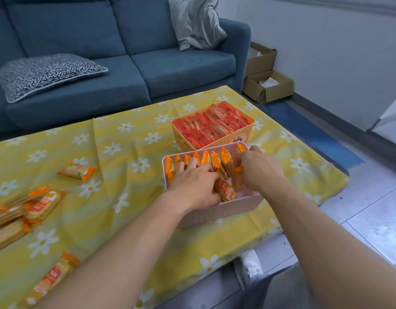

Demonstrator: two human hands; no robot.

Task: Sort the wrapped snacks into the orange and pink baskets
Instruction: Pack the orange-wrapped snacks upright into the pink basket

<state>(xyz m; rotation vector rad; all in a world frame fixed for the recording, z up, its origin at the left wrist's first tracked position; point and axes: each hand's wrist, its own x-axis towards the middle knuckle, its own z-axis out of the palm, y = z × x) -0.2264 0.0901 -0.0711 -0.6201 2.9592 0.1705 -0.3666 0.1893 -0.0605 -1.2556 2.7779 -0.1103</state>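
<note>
A pink basket (219, 211) stands on the table with a row of orange-wrapped snacks (216, 160) upright inside it. Both my hands are in this basket. My left hand (196, 182) presses on the upright snacks at the left and touches a tilted orange snack (227, 191). My right hand (257, 167) is closed on orange snacks at the row's right end. Behind it, the orange basket (217, 142) is full of red-wrapped snacks (212, 126). Several loose orange-wrapped snacks (39, 202) lie at the table's left, one apart (77, 171) and one near the front edge (51, 278).
The table carries a yellow cloth with white flowers (116, 166). A blue sofa (116, 70) with two cushions stands behind it. Cardboard boxes (268, 85) sit on the floor at the right. The table's right edge drops to a tiled floor.
</note>
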